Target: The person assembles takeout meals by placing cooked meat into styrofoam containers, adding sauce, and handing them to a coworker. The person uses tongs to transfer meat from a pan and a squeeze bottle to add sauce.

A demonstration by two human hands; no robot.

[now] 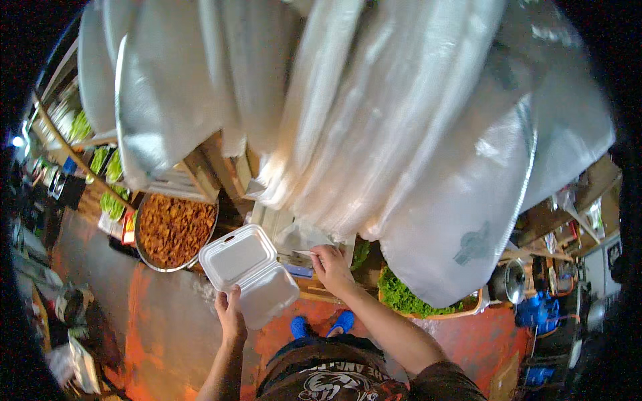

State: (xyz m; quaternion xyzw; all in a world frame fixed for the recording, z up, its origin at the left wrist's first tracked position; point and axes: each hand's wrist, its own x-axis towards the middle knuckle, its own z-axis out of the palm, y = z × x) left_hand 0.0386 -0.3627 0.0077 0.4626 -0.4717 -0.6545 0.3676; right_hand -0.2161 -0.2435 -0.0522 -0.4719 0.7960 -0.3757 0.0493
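Observation:
A white foam takeout box (pixel 251 267) with its lid folded back is in my left hand (pixel 231 314). My thumb lies over its near edge; the box looks empty. To the right of it, my right hand (pixel 332 269) has its fingers pressed together on the edge of a thin white sheet (pixel 303 252). Whether that is paper or plastic film I cannot make out. Just beyond the fingers lies some crumpled pale wrapping (pixel 301 235). A blue flat item (pixel 297 271) shows between the box and my right hand.
Large translucent plastic sheets or bags (pixel 401 127) hang over the far side. Left of the box stands a wide round pan (pixel 175 230) of reddish-brown food pieces. A tray of green leaves (pixel 418 294) is on the right, near a metal pot (pixel 509 281) and blue containers (pixel 537 314).

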